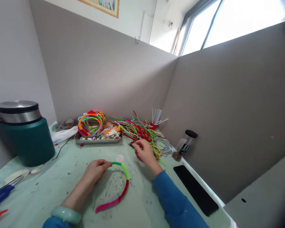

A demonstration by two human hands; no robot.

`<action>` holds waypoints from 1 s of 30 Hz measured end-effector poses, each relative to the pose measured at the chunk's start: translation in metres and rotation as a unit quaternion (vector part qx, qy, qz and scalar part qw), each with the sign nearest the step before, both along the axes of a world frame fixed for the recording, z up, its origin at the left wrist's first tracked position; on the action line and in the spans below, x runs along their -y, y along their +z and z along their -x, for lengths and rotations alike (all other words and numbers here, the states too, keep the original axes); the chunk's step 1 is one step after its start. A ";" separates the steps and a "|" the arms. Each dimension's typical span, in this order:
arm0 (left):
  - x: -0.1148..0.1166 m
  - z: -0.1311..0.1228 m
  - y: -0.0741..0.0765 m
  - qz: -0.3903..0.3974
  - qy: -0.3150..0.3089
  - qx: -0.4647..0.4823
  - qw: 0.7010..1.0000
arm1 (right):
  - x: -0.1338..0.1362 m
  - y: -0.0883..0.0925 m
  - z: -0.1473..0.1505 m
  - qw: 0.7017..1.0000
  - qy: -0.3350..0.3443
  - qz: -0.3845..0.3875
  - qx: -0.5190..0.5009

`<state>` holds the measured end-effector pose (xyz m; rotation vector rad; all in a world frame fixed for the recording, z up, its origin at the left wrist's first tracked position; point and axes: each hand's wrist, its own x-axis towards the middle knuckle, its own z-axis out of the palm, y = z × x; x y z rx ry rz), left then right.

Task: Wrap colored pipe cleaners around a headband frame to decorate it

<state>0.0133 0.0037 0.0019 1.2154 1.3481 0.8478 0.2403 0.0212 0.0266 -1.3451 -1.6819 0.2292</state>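
My left hand [96,170] is closed on one end of a curved headband [123,186] wrapped in green, red and pink fuzzy wire, which lies on the pale green table [61,177]. My right hand [146,152] reaches into the edge of a pile of colored pipe cleaners [142,129], its fingers pinched together by a red strand; what they grip is not clear. A jade-green bangle [66,214] sits on my left wrist. Both sleeves are blue.
A metal tray [98,139] with several wrapped headbands [91,123] and small pieces stands at the back. A green bin with a steel lid [23,133] is at left. A black phone [196,189] and a clear jar [186,144] lie right. Grey partition walls enclose the table.
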 end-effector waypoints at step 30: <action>-0.005 -0.003 -0.009 0.009 -0.026 -0.047 0.999 | -0.006 -0.001 -0.061 0.918 -0.190 -0.080 -0.338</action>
